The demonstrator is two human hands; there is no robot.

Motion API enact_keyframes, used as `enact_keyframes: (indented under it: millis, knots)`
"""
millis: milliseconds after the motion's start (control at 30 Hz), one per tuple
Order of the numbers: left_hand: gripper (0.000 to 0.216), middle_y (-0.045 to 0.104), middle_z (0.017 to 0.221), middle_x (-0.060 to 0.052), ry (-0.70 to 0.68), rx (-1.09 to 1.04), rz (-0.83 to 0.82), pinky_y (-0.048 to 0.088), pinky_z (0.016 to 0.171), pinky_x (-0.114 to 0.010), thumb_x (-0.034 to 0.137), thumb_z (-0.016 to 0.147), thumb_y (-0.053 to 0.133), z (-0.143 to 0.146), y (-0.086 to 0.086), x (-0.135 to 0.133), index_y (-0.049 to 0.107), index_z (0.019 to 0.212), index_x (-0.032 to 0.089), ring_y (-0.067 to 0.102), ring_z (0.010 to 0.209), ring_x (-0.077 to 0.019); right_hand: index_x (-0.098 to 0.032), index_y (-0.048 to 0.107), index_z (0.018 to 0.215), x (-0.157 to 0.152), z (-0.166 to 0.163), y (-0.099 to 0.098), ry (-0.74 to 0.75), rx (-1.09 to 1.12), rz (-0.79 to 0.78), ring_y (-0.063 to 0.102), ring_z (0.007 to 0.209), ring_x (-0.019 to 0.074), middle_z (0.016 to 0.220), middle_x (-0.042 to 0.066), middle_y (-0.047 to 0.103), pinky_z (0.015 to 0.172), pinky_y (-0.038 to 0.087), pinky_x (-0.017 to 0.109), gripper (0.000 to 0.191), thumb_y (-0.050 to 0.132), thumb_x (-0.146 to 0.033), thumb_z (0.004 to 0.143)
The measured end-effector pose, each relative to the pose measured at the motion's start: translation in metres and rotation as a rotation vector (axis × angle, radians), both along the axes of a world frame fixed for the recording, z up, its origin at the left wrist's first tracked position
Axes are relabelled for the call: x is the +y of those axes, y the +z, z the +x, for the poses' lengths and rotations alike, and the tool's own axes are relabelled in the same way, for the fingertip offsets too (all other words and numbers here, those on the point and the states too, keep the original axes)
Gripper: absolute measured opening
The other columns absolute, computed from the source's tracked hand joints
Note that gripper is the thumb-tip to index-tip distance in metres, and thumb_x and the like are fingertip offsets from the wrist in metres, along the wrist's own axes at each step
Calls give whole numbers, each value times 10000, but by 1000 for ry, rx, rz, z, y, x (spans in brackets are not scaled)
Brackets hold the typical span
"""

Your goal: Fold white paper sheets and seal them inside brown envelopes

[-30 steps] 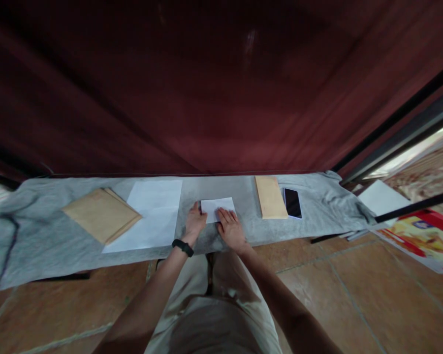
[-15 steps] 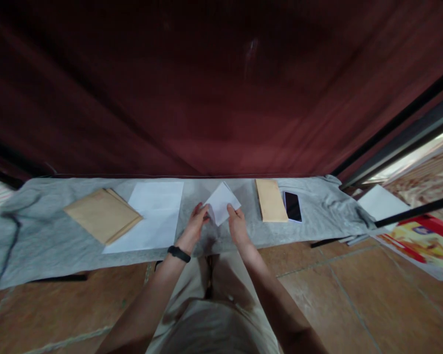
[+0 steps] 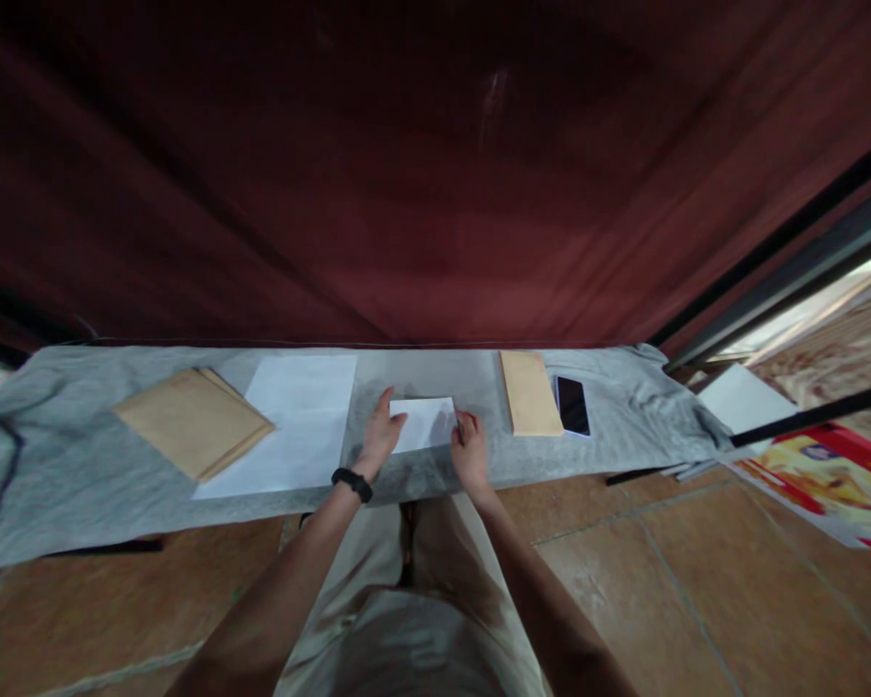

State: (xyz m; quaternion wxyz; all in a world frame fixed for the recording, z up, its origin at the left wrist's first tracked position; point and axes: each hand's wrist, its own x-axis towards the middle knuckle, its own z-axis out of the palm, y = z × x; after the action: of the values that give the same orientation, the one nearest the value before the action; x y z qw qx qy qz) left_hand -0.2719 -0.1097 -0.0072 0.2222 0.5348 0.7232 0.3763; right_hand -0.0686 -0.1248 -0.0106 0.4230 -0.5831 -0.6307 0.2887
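Observation:
A small folded white paper (image 3: 425,424) lies between my hands over the grey cloth, its long sides running left to right. My left hand (image 3: 381,432), with a black band on its wrist, grips the paper's left end between thumb and fingers. At the right end my right hand (image 3: 468,453) pinches the edge, its fingers curled. Left of my hands lies a stack of large white sheets (image 3: 309,411). Brown envelopes (image 3: 193,421) rest partly over those sheets, at the far left.
Right of my hands, a narrow stack of tan envelopes (image 3: 531,395) lies beside a dark-screened phone (image 3: 573,405). The grey cloth (image 3: 645,426) covers the long narrow surface, and a dark red panel (image 3: 435,242) rises behind it. A red and yellow printed box (image 3: 834,474) is at the far right.
The white paper has turned from a diamond position to lying lengthwise between my hands and looks lower. My left hand has shifted slightly left around its end.

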Motion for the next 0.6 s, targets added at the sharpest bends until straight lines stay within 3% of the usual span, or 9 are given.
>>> enact_keyframes:
  millis: [100,233,300,367,467,600]
  knots:
    - [681,673,1357,-153,-26,65,-69,531,1023,-438,203,860,587,3,5,3,434,1521,143,678,1176,-307,-158,594,1408,-10,-6,2,197,-359,170,505,1394,223,1515,123,543,1179,404,398,447,403,-222,1009]
    - [625,632,1399,-187,-3,231,-17,500,1070,-464,183,899,516,12,11,-4,442,1515,110,623,1262,-318,-177,543,1479,-20,-17,-1,324,-627,185,435,1465,245,1569,104,493,1226,329,447,458,396,-313,1067]
    - [566,573,1472,-186,-33,318,83,445,1141,-460,191,946,447,21,10,-13,455,1506,107,538,1369,-294,-180,513,1506,-23,-19,-2,314,-677,166,430,1470,243,1583,102,474,1232,317,449,471,384,-316,1074]
    - [522,514,1536,-179,-151,379,144,390,1194,-449,241,1000,385,31,7,-25,471,1496,102,457,1448,-268,-167,490,1524,-24,-20,-2,312,-693,159,423,1476,238,1599,100,449,1239,304,435,482,365,-290,1075]
    - [550,472,1574,-187,-349,459,118,321,1237,-474,368,1034,373,48,-2,-45,487,1487,77,379,1506,-279,-159,459,1546,-24,-17,-2,329,-703,164,406,1489,229,1608,104,433,1249,277,417,501,350,-218,1061]
    - [655,420,1601,-208,-339,541,51,265,1257,-512,482,1030,380,53,-8,-64,431,1535,67,324,1535,-303,-175,441,1557,-24,-13,-3,291,-751,148,370,1511,246,1617,124,412,1245,267,449,508,403,-241,1055]
